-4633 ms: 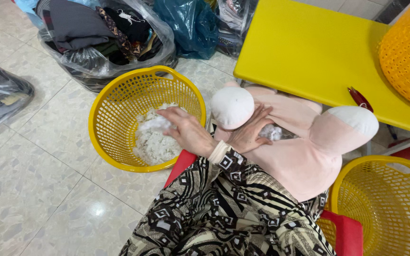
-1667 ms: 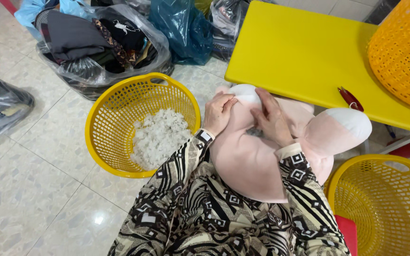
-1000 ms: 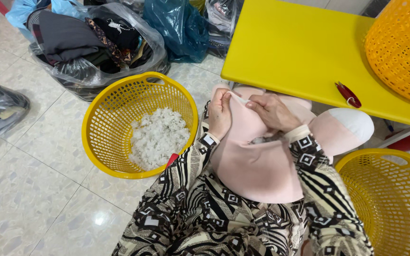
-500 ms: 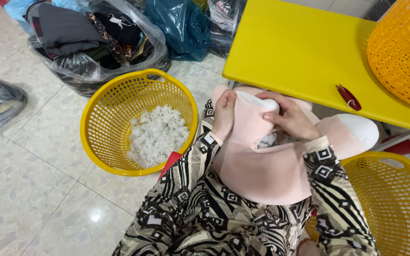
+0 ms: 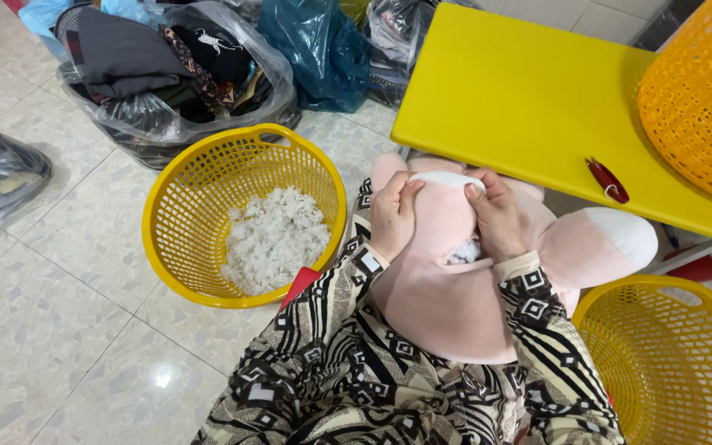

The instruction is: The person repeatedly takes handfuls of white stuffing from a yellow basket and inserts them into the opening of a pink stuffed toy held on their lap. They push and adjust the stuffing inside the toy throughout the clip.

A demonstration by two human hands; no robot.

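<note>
Both hands are gripping the pink plush toy [image 5: 455, 280] lying on the person's lap just below the yellow table [image 5: 521, 99], the left hand [image 5: 391, 216] pinching its fabric closed-fingered, the right hand [image 5: 498, 216] curling into the opening where white stuffing [image 5: 463, 252] is showing.

The right hand [image 5: 498, 216] has its fingertips tucked into the pink plush toy [image 5: 455, 288], so you can't see what they're pinching in there, and the toy's lower part is buried behind the patterned sleeves. Right of the toy, both the orange basket [image 5: 698, 99] and the lower yellow basket [image 5: 669, 363] run off the edge. Up left of it, the bags of clothes [image 5: 166, 74] get cropped too.
</note>
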